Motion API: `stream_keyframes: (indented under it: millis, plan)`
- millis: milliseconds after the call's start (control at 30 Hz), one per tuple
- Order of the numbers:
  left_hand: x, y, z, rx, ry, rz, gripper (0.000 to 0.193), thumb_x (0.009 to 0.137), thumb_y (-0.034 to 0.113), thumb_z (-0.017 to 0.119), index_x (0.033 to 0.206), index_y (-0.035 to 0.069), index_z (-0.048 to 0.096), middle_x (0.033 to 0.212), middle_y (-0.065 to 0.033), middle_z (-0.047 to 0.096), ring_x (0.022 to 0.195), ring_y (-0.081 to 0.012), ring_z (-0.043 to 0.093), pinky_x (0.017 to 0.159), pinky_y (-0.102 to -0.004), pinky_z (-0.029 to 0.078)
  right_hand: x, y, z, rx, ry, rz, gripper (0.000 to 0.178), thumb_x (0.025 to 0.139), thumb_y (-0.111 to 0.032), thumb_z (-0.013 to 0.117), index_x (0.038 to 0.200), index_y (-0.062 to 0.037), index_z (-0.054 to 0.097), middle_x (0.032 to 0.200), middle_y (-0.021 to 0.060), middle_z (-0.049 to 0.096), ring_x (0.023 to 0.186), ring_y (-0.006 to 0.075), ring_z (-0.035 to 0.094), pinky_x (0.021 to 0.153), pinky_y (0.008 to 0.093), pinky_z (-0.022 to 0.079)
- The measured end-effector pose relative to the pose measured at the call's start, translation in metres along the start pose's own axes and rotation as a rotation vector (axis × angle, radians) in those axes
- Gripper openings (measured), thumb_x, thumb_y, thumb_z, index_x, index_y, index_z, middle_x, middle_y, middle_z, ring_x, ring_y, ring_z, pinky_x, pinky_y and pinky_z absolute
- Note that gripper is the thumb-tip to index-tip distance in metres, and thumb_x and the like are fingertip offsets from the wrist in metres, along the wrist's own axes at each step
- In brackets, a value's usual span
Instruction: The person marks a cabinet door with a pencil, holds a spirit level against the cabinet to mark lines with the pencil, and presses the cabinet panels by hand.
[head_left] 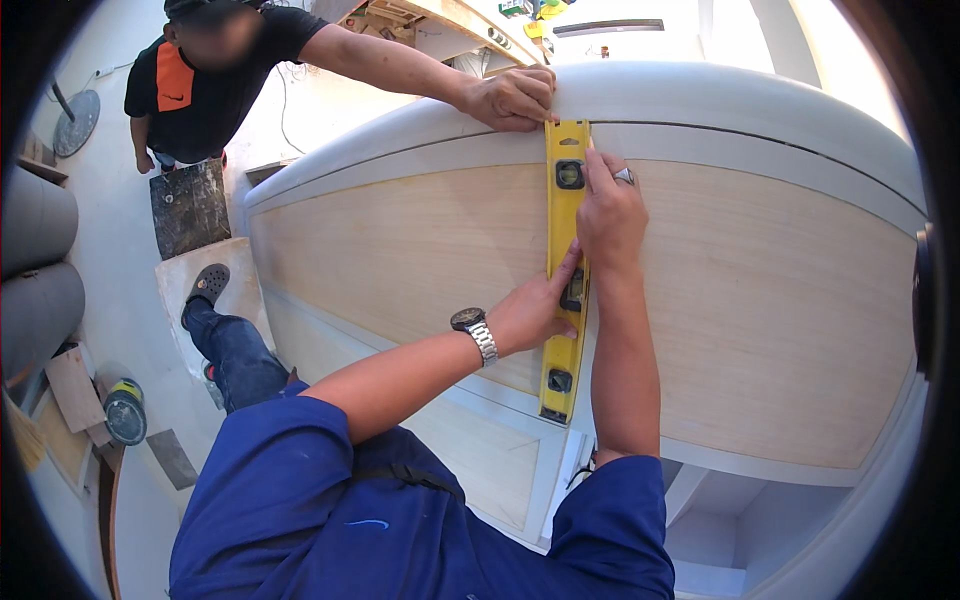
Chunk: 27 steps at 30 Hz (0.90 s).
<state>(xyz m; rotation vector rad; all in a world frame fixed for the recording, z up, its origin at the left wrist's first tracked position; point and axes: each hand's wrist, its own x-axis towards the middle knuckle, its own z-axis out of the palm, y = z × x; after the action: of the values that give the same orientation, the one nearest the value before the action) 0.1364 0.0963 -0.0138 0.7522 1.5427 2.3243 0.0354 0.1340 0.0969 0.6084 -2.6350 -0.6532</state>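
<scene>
A yellow spirit level (564, 215) lies across a panel with a wood-grain inset (750, 290), its far end near the rounded white edge (700, 92). My left hand (535, 312), below a metal-band watch, grips the level around its middle, index finger stretched along it. My right hand (612, 215), with a ring, is closed in a pinch against the level's right edge near the far end. Whatever its fingertips hold is hidden. A co-worker's closed hand (512, 98) rests at the level's far end, on the rounded edge.
The co-worker (225, 60) stands at the far left, beyond a dark-topped stool (190, 208). My foot in a clog (208, 283) is on a pale platform (245, 262). At left are grey rolls (38, 220) and a tub (125, 412). An open compartment (715, 520) is at lower right.
</scene>
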Motion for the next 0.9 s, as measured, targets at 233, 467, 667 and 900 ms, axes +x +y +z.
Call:
stream_keyframes:
  millis: [233,467,667,900]
  plan:
    - [0.000,0.008,-0.005,-0.016,-0.034,-0.045,0.114,0.071,0.017,0.079,0.149,0.007,-0.003,0.112,-0.0291,0.056,0.101,-0.0430,0.056,0.085,-0.0445,0.046,0.007,-0.002,0.002,-0.066,0.021,-0.019,0.032,0.077,0.001,0.053,0.107,-0.0052,0.064,0.101,0.0045,0.066,0.089,0.0272,0.062,0.067,0.0393,0.053]
    - [0.000,0.006,-0.003,-0.017,-0.048,-0.041,0.110,0.071,0.018,0.079,0.148,0.003,0.002,0.111,-0.0299,0.057,0.101,-0.0431,0.056,0.085,-0.0447,0.046,0.006,-0.006,-0.001,-0.153,0.016,-0.022,0.034,0.077,0.000,0.055,0.109,-0.0070,0.064,0.103,0.0020,0.065,0.087,0.0261,0.062,0.068,0.0383,0.053]
    - [-0.001,0.011,-0.008,-0.013,-0.054,-0.073,0.109,0.071,0.018,0.079,0.148,0.002,0.004,0.108,-0.0308,0.056,0.100,-0.0435,0.056,0.085,-0.0447,0.046,0.008,-0.006,0.000,-0.142,-0.009,0.001,0.033,0.078,0.001,0.054,0.108,-0.0076,0.064,0.101,0.0022,0.065,0.086,0.0265,0.062,0.067,0.0389,0.053]
    - [0.000,0.005,-0.003,-0.016,-0.029,-0.037,0.109,0.071,0.017,0.078,0.148,0.002,0.003,0.108,-0.0295,0.057,0.102,-0.0434,0.055,0.086,-0.0441,0.046,0.006,-0.007,-0.001,-0.107,0.012,0.025,0.027,0.085,-0.006,0.055,0.109,-0.0112,0.066,0.101,0.0012,0.066,0.085,0.0254,0.063,0.066,0.0391,0.052]
